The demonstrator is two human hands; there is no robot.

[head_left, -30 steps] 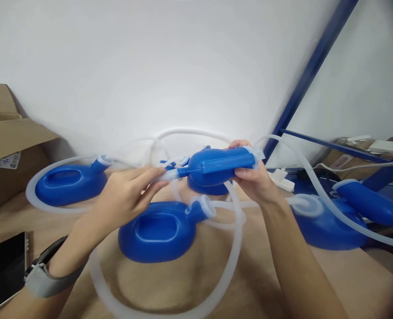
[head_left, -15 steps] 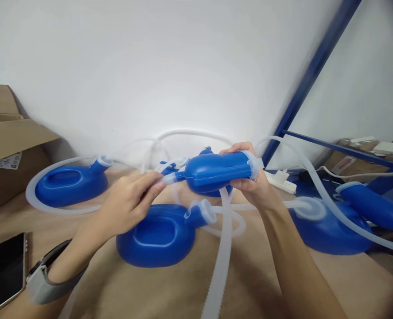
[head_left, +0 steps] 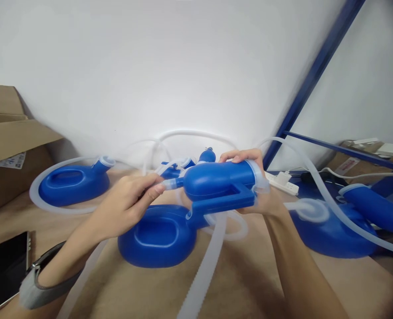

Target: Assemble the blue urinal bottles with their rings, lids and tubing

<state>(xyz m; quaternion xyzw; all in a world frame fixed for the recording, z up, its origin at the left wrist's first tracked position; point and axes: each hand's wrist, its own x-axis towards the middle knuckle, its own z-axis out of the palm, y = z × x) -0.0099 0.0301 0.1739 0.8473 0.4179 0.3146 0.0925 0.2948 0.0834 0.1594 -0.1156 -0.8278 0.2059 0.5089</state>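
Between both hands is a blue plastic urinal cup (head_left: pixel 212 179), lying sideways with its handle toward me. My right hand (head_left: pixel 254 177) is closed around its wide end, which has a translucent white rim with a tab (head_left: pixel 261 181). On the other side, my left hand (head_left: pixel 139 195) pinches the end of a translucent hose (head_left: pixel 170 183) at the cup's narrow blue spout; how far it is pushed on I cannot tell. Just below lies a blue urinal bottle (head_left: pixel 156 246) with a hand opening, its neck partly hidden behind the cup's handle.
More blue bottles stand left (head_left: pixel 73 184) and right (head_left: pixel 336 230), with white hoses looped around. Another blue cup (head_left: pixel 377 208) lies far right. A phone (head_left: pixel 5 270), cardboard box (head_left: pixel 20 166), power strip (head_left: pixel 281 181) and blue metal frame (head_left: pixel 311 86) surround the brown surface (head_left: pixel 143 292).
My right hand has rolled the urinal cup so its handle now swings down toward me. The left hand still pinches the hose at the spout.
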